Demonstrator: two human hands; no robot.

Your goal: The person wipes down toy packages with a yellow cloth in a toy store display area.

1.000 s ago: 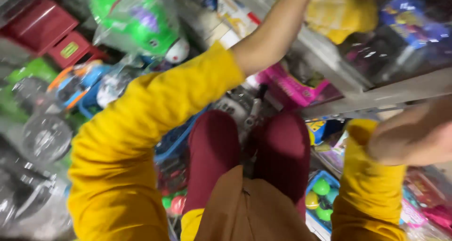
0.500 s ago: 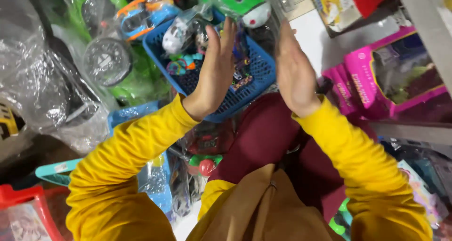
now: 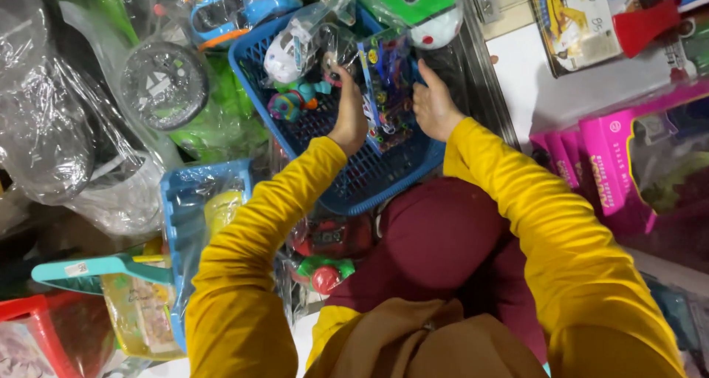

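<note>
Both hands [image 3: 391, 112] grip a glossy flat toy pack [image 3: 384, 90] over a meshed basket [image 3: 369, 178].

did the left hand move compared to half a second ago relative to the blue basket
Yes. The left hand was raised open above the blue basket; now it has dropped into the basket, grip on a flat toy package beside the right hand.

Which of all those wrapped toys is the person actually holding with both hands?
The flat, clear packet of small colourful toys, standing upright in the blue basket. The left hand and right hand grip its two sides; the other wrapped toys lie untouched.
</note>
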